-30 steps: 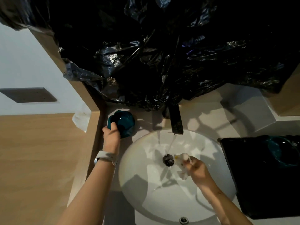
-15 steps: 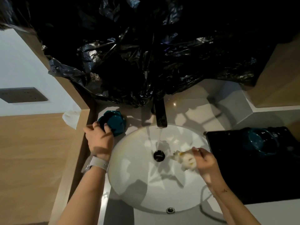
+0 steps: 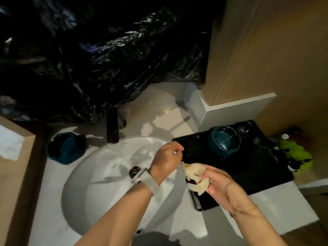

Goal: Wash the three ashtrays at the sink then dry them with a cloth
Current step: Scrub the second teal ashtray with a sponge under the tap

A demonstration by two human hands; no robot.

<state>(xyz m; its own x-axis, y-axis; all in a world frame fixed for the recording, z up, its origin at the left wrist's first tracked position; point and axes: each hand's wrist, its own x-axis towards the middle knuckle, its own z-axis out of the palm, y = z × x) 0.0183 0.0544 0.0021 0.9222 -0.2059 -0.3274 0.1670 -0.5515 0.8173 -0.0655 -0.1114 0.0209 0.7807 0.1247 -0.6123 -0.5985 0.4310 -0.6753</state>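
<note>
Right hand (image 3: 223, 185) grips wet cloth (image 3: 194, 176) over tray edge; left hand (image 3: 166, 160) loosely curled, empty, reaching right. One ashtray (image 3: 224, 142) on black tray (image 3: 248, 176), another (image 3: 64, 148) far-left of sink (image 3: 99, 174). Best lift tray ashtray by rim, firm grip, it's wet.

— Where did everything sit?

— The sink (image 3: 99, 174) was before me, the faucet (image 3: 112, 128) behind it. One ashtray (image 3: 64, 148) stood on the counter to the sink's left. Another ashtray (image 3: 224, 142) sat on the tray (image 3: 257, 174) to its right.

— And your hands?

— My left hand (image 3: 166, 161) was over the sink's right edge, my right hand (image 3: 220, 183) over the tray, cloth (image 3: 195, 176) between them.
</note>
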